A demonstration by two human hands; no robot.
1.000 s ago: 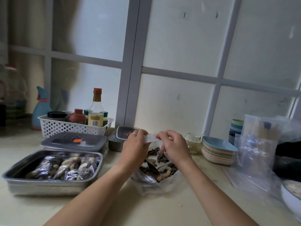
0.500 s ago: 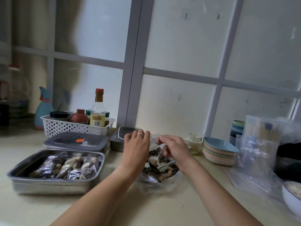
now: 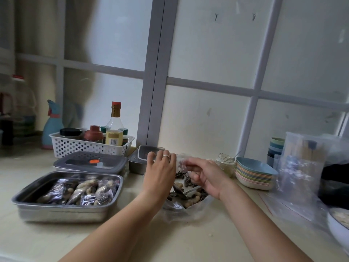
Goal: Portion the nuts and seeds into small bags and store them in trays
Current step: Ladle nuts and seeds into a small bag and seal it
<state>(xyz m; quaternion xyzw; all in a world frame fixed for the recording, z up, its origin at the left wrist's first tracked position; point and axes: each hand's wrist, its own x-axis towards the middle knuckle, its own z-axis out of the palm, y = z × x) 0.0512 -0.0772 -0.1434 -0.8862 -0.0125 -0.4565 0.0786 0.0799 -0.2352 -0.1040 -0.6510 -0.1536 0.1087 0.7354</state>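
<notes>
A heap of peanuts and striped sunflower seeds (image 3: 188,200) lies on a crumpled clear plastic sheet (image 3: 181,212) at the counter's centre, and a metal spoon (image 3: 179,189) rests in it. Above the heap my right hand (image 3: 206,175) pinches the edge of a small clear bag (image 3: 182,160). My left hand (image 3: 160,172), with a ring on one finger, is beside that bag with its fingers spread and relaxed; part of the bag is hidden behind it. To the left stands a steel tray (image 3: 62,210) holding several filled small bags (image 3: 79,191).
A white basket (image 3: 75,146) of bottles and two lidded containers (image 3: 90,163) (image 3: 145,157) stand behind the tray. A glass jar (image 3: 225,164), stacked plates (image 3: 255,175), stacked cups (image 3: 275,148), a pile of clear bags (image 3: 302,171) and a white bowl (image 3: 338,225) fill the right side.
My left hand has let go of the small bag's top and spread its fingers. My right hand still pinches the bag and has shifted slightly.
</notes>
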